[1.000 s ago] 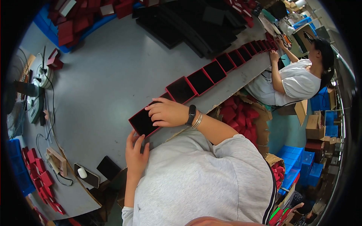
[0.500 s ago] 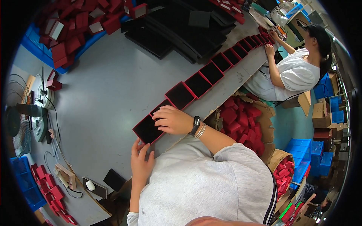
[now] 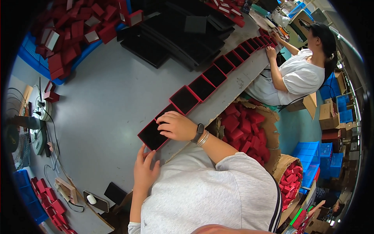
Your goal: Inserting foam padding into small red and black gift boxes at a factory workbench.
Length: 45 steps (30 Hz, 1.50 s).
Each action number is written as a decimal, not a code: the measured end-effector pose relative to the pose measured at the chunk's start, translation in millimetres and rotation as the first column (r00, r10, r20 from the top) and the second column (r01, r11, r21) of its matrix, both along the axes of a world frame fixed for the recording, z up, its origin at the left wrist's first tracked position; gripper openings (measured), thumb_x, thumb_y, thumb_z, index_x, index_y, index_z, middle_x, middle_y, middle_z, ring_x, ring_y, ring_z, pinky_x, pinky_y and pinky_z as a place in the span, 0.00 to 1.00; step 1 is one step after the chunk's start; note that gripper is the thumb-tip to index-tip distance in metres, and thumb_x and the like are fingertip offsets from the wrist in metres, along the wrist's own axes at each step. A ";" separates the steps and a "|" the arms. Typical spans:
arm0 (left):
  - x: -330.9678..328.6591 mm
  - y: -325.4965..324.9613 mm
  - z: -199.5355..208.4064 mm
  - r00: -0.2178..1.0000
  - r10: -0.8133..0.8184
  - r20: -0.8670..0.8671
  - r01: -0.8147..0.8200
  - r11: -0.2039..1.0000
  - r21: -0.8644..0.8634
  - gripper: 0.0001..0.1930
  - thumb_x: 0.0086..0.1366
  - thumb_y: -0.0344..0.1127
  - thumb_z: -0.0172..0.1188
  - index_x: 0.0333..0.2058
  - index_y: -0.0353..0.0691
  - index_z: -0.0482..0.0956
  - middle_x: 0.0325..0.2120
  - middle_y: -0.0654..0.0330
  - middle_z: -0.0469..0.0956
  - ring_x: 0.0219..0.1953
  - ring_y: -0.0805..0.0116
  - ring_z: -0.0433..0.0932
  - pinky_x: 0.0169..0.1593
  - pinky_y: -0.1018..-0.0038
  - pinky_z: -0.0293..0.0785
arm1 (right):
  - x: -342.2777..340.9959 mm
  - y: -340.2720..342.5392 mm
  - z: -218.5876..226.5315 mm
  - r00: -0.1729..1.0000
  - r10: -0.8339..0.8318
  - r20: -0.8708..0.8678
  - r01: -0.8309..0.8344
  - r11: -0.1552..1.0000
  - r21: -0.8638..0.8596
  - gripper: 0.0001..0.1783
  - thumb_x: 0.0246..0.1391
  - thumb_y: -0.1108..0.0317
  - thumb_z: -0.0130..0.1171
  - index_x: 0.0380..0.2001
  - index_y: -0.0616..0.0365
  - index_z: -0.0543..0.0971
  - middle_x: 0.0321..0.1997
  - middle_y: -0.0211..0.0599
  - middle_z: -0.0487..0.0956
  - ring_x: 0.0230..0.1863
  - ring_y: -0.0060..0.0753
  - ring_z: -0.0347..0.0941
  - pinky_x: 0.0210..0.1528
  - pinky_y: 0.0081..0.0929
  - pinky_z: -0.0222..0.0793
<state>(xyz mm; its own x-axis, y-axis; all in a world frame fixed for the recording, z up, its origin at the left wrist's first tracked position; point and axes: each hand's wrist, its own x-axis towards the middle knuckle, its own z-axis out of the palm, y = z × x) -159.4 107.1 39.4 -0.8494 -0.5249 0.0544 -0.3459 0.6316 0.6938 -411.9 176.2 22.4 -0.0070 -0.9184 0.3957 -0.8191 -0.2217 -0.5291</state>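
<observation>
A row of red-edged square boxes with black insides runs diagonally over the grey table. The nearest box (image 3: 151,137) lies just in front of me. At its near left corner is my left hand (image 3: 145,170), fingers apart, fingertips against the rim. My right hand (image 3: 176,125), palm down and wearing a dark wristband, reaches over that box's right part with its fingers stretched out. It partly hides the second box (image 3: 166,110). Beyond it, a third box (image 3: 184,100) and several others continue toward the far right.
Black flat boards (image 3: 175,35) are stacked at the back. A blue crate (image 3: 33,54) of red boxes stands far left, above a power strip (image 3: 43,109) and fan (image 3: 17,132). A co-worker (image 3: 304,66) sits right. Cartons of red boxes (image 3: 245,128) stand beside me.
The whole view has shifted slightly. My hands stay at the nearest box with almost the same pose, and the row of boxes looks unchanged.
</observation>
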 end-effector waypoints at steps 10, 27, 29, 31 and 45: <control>-11.8 -3.7 -5.1 0.998 -0.061 0.010 0.061 0.998 0.018 0.23 0.53 0.31 0.68 0.49 0.39 0.80 0.65 0.49 0.63 0.45 0.58 0.79 0.46 0.64 0.78 | -11.0 4.5 2.5 0.998 -0.058 0.004 0.058 0.998 -0.016 0.09 0.50 0.66 0.66 0.35 0.55 0.82 0.47 0.34 0.77 0.50 0.39 0.74 0.54 0.37 0.70; 1.0 -43.1 -9.8 0.999 0.041 -0.004 -0.041 0.998 -0.046 0.26 0.58 0.34 0.65 0.56 0.40 0.74 0.59 0.49 0.70 0.56 0.48 0.74 0.57 0.58 0.71 | -45.1 -39.9 39.3 0.997 -0.073 0.010 0.073 0.997 0.014 0.11 0.51 0.68 0.65 0.38 0.56 0.81 0.49 0.36 0.79 0.48 0.41 0.76 0.52 0.37 0.70; 20.8 -69.7 -17.4 0.975 0.217 -0.040 -0.218 0.976 -0.024 0.26 0.59 0.33 0.64 0.57 0.40 0.73 0.58 0.48 0.72 0.58 0.46 0.71 0.60 0.56 0.68 | -60.3 -61.9 56.6 0.994 -0.074 -0.077 0.071 0.997 -0.035 0.11 0.51 0.68 0.66 0.39 0.55 0.81 0.50 0.36 0.78 0.50 0.42 0.75 0.52 0.37 0.71; 41.3 -105.8 -19.5 0.941 0.334 -0.054 -0.337 0.938 -0.079 0.28 0.58 0.32 0.65 0.58 0.39 0.72 0.59 0.48 0.71 0.60 0.46 0.70 0.63 0.57 0.66 | -80.6 -90.9 74.9 0.994 -0.091 -0.065 0.090 0.996 -0.024 0.15 0.51 0.67 0.66 0.44 0.56 0.80 0.53 0.40 0.77 0.53 0.46 0.74 0.56 0.38 0.70; 36.8 -631.8 358.5 0.567 0.559 -0.606 -0.786 0.587 -0.193 0.38 0.62 0.56 0.61 0.61 0.30 0.68 0.56 0.49 0.73 0.58 0.57 0.73 0.62 0.64 0.66 | -330.3 -468.9 269.6 0.818 -0.529 0.224 0.573 0.781 -0.247 0.27 0.54 0.66 0.68 0.52 0.67 0.71 0.49 0.46 0.79 0.48 0.43 0.78 0.56 0.36 0.72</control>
